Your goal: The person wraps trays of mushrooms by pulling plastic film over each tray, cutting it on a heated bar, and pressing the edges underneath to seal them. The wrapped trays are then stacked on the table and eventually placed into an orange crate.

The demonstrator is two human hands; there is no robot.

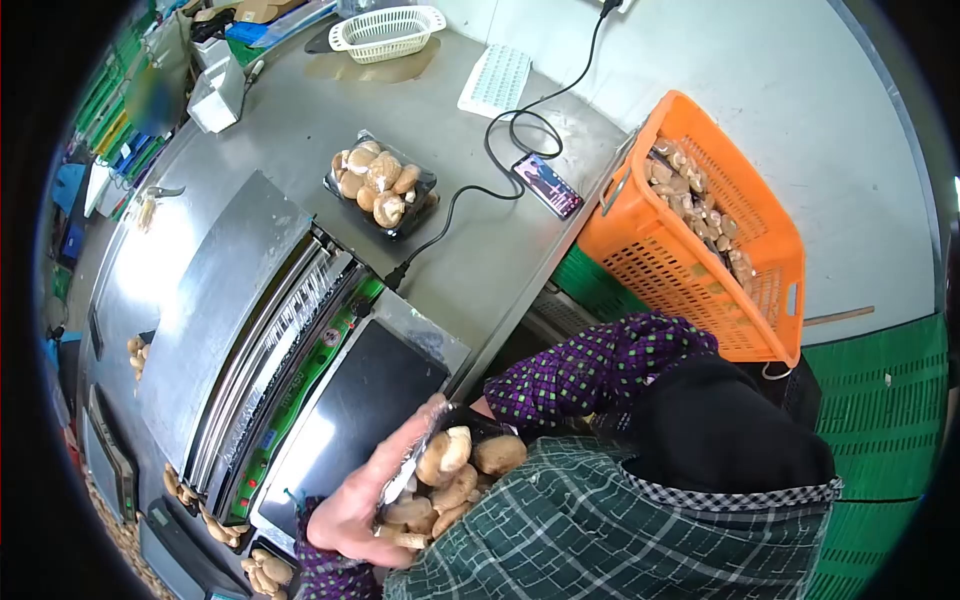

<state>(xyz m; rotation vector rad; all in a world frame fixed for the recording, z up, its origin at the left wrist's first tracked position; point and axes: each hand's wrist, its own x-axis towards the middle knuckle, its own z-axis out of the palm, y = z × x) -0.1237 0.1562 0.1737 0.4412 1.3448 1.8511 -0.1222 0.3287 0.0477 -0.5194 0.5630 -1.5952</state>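
Observation:
My left hand (362,505) is closed on a black tray of brown mushrooms (455,485), thumb and fingers spread along its near side. The tray is tilted close to my checked apron. Of my right hand (482,407) only a sliver shows at the tray's far edge, below the purple sleeve; its fingers are hidden. Just beyond the tray lies the dark flat plate (355,405) of a wrapping machine with a green control strip (290,420). Another black tray of mushrooms (382,180) sits on the metal table behind the machine.
An orange crate (690,240) holding mushrooms stands to the right. A phone (548,185) and a black cable (460,200) lie on the metal table (290,110). At the back is a white basket (387,35). More mushrooms (268,570) sit at lower left.

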